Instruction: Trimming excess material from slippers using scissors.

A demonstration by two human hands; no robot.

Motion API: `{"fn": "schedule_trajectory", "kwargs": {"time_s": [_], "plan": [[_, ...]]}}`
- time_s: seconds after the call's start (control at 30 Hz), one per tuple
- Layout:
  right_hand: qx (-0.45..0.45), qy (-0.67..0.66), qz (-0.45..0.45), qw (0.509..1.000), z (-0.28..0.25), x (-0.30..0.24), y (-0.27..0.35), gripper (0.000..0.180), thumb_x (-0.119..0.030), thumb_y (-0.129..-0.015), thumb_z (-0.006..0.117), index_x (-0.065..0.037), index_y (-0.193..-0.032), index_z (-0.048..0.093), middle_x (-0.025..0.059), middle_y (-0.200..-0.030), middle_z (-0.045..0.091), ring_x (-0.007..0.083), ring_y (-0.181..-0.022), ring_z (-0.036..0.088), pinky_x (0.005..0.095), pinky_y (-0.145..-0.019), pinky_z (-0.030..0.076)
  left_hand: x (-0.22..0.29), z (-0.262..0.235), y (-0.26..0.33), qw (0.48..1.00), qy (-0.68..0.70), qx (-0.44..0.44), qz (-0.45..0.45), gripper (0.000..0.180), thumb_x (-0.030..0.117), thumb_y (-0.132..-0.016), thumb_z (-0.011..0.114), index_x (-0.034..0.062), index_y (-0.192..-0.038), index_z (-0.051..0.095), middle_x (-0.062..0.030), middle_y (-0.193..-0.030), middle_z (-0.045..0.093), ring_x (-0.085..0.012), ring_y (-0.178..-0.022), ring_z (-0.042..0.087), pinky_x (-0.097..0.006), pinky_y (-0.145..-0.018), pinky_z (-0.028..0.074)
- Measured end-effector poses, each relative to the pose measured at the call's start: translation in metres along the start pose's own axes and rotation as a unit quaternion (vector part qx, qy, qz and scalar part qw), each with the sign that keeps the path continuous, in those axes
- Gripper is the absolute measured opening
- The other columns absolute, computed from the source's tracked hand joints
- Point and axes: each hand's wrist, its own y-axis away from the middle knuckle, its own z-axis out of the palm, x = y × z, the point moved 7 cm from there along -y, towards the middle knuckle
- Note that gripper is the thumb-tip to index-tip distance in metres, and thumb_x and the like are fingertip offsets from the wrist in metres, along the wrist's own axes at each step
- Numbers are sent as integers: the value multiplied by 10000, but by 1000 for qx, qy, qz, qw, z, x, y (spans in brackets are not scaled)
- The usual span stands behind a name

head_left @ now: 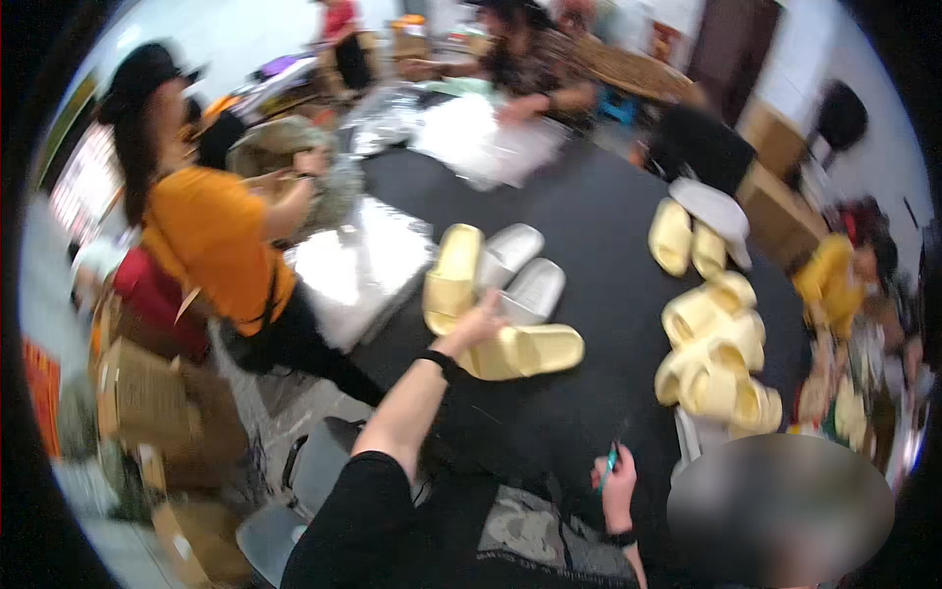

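Note:
My left hand (pixel 479 322) reaches across the dark table (pixel 613 265), closed at the strap of a pale yellow slipper (pixel 549 349) lying sideways; its fingertips are blurred. A second yellow slipper (pixel 453 270) points away from me, left of a white slipper (pixel 512 250) and another white slipper (pixel 536 292). Close to my body at the table's near side, my right hand (pixel 616 478) is wrapped round a small teal tool (pixel 612 457), its exact kind too small to tell.
Several yellow slippers (pixel 711 344) are piled on the right. Plastic packaging (pixel 363 255) covers the left side; clear sheets (pixel 486 137) lie far off. A co-worker in orange (pixel 211 226) stands left, another sits opposite (pixel 540 74). A blurred head (pixel 780 510) is at near right; cartons (pixel 147 393) stand left.

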Motion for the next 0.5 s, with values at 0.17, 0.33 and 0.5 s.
{"fn": "schedule_trajectory", "kwargs": {"time_s": [0.17,0.33,0.5], "plan": [[-12,13,14,1000,2,26,-5,506,-45,-793,586,-23,-1261,394,35,-746,523,98,-527,505,207,-423,417,24,0,13,989,44,138,30,767,316,-777,643,79,-1389,245,-234,-1078,599,-362,-984,591,-417,-848,463],[-62,91,-26,994,23,-27,6,473,-67,-844,608,3,-1270,415,78,-834,582,133,-649,567,246,-537,477,57,26,40,990,64,119,-29,663,211,-808,587,50,-1351,243,-264,-1035,599,-391,-911,606,-436,-780,487],[-90,96,-101,986,31,-53,-5,444,-48,-849,596,3,-1256,425,69,-845,578,119,-660,563,235,-536,463,73,99,18,976,179,128,5,647,169,-783,568,3,-1332,270,-278,-970,607,-362,-881,622,-410,-744,493]]}}
